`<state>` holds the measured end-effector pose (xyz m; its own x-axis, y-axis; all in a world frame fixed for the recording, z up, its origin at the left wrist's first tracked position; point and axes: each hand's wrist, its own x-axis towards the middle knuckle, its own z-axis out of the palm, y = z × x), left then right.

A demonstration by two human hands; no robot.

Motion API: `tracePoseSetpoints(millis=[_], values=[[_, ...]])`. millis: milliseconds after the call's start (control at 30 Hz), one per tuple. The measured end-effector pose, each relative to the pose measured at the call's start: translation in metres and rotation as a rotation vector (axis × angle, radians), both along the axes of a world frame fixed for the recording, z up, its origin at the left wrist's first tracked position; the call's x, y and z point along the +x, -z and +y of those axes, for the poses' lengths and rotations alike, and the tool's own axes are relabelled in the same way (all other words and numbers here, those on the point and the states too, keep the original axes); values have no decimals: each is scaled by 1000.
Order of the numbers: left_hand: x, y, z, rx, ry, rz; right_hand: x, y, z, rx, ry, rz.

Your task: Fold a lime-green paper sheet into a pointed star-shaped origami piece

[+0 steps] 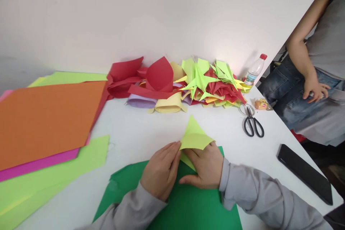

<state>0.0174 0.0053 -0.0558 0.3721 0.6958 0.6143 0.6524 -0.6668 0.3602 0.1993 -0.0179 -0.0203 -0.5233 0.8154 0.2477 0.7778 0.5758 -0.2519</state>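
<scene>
A folded piece of yellow-green paper [195, 131] stands up in a point above a green sheet [196, 205]. My left hand [163, 170] pinches the paper's left edge between thumb and fingers. On the other side, my right hand [206, 167] has its fingers tucked under the paper's raised flap, which partly hides them. The right thumb stretches out to the left, apart from the paper. Part of the yellow-green paper shows below the flap, between the two hands. The green sheet lies flat on the white table [134, 133] under both hands.
Large orange sheets [51, 122] and lime sheets [88, 158] lie at left. Red folded paper [159, 77] and lime paper stars [199, 77] are piled along the wall. At right are scissors [250, 124], a bottle [254, 70], a snack packet [261, 104], a phone [304, 172] and another person [320, 57].
</scene>
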Motion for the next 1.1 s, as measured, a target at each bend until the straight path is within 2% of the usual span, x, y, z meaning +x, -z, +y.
tracePoseSetpoints(millis=[133, 233, 333, 433, 600, 1100], values=[[1, 1, 0, 14, 19, -2, -1, 0, 0, -19, 2, -10], [4, 3, -2, 83, 35, 52, -1, 1, -1, -36, 4, -23], [7, 2, -8, 133, -5, 140, 0, 1, -1, -26, -9, -43], [9, -4, -13, 110, -53, 174, 2, -3, -1, -17, -38, -53], [8, -13, -14, 95, -54, 162, 2, -6, -1, -45, -49, -50], [6, -10, -4, 152, 17, 57, 3, -3, -2, -62, -101, -30]])
